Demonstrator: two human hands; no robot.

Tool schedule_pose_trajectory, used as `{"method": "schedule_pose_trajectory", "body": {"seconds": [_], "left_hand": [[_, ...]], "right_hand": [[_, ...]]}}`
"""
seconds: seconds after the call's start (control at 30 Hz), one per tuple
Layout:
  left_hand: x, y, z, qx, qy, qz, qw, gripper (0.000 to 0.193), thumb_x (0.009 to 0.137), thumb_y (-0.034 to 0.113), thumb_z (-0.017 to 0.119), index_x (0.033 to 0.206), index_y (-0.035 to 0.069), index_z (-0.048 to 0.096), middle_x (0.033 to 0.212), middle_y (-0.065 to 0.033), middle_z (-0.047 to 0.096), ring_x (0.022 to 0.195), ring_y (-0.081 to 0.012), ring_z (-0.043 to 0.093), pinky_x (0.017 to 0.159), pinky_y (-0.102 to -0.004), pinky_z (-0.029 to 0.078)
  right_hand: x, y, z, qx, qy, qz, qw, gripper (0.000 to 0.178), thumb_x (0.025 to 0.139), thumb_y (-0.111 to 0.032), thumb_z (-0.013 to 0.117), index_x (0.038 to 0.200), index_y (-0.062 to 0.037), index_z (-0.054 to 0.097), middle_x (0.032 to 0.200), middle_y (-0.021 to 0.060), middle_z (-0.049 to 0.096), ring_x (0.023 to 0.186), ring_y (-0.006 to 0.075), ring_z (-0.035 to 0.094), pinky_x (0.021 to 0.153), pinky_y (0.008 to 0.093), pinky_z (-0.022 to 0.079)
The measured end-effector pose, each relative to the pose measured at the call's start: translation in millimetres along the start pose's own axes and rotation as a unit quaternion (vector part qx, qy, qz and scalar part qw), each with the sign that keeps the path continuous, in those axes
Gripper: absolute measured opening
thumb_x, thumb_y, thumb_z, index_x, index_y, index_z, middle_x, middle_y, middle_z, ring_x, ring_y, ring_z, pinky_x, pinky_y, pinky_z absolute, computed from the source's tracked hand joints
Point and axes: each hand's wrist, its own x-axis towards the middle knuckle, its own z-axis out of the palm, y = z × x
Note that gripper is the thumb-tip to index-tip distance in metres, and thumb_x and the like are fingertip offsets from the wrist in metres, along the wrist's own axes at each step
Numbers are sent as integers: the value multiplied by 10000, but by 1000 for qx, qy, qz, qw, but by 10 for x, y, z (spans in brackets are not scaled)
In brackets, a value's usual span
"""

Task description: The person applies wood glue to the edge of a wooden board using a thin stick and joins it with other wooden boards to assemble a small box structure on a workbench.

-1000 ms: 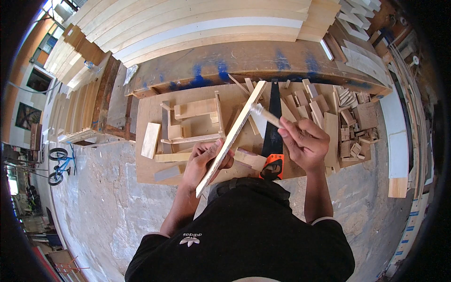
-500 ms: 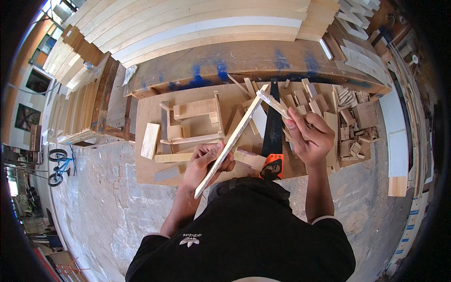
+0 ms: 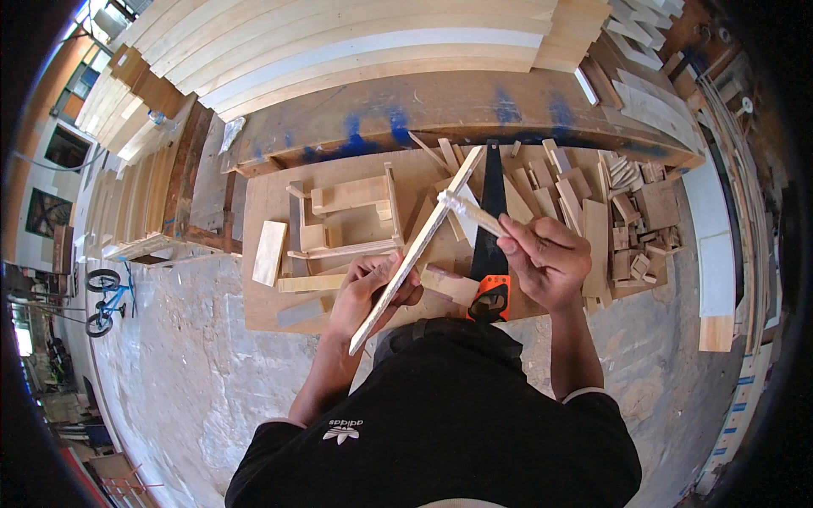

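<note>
My left hand point(image 3: 373, 288) is closed round a long narrow wooden strip point(image 3: 415, 250), held tilted with its far end up and to the right. Between the fingers and thumb of my right hand point(image 3: 549, 261) is a thin wooden stick point(image 3: 484, 219) whose tip is coated in white paste that looks like glue. That coated tip meets the edge of the strip above my left hand. Below my hands lies a handsaw point(image 3: 489, 224) with a dark blade and orange handle. A small partly assembled wooden frame point(image 3: 351, 212) rests left of the strip.
A plywood board point(image 3: 262, 190) on the floor carries these things. Many small wood offcuts point(image 3: 631, 254) are heaped at its right. Beyond it stands a low workbench point(image 3: 330, 118) stacked with long planks point(image 3: 364, 42). A blue bicycle point(image 3: 108, 300) is at far left.
My right hand has drawn nearer and slightly left, sliding the stick's white tip down along the strip from near its far end. My left hand stays almost still.
</note>
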Motion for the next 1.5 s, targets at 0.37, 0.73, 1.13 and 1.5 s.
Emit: {"method": "schedule_pose_trajectory", "body": {"seconds": [0.37,0.73,1.13,1.5], "left_hand": [[9,-18,0,-8,10,-11,1000,412,995,280,467,806,-56,612,530,7,350,497,-109,264,521,-297,253],[10,-10,24,-5,24,-6,1000,411,994,276,472,798,-60,607,533,4,358,497,-109,269,516,-290,251],[15,-9,-36,-6,2,4,1000,404,986,253,491,790,-76,621,524,-6,361,481,-113,269,506,-296,258],[14,22,-17,14,4,2,1000,423,975,288,510,776,-65,629,520,-12,373,485,-117,282,498,-292,268]], "right_hand": [[-13,-17,8,40,-92,-1,995,274,762,-33,752,1034,-26,712,662,28,571,529,105,525,452,253,407],[-49,-32,33,74,-156,-12,985,282,746,-62,771,1024,-52,723,652,17,544,537,107,511,471,271,419],[18,145,-71,-26,55,38,997,260,775,-25,750,1032,-13,713,629,10,520,513,69,417,448,227,310],[24,110,-106,2,-24,3,1000,256,775,-24,750,1029,-28,718,646,0,542,522,68,460,448,233,353]]}}
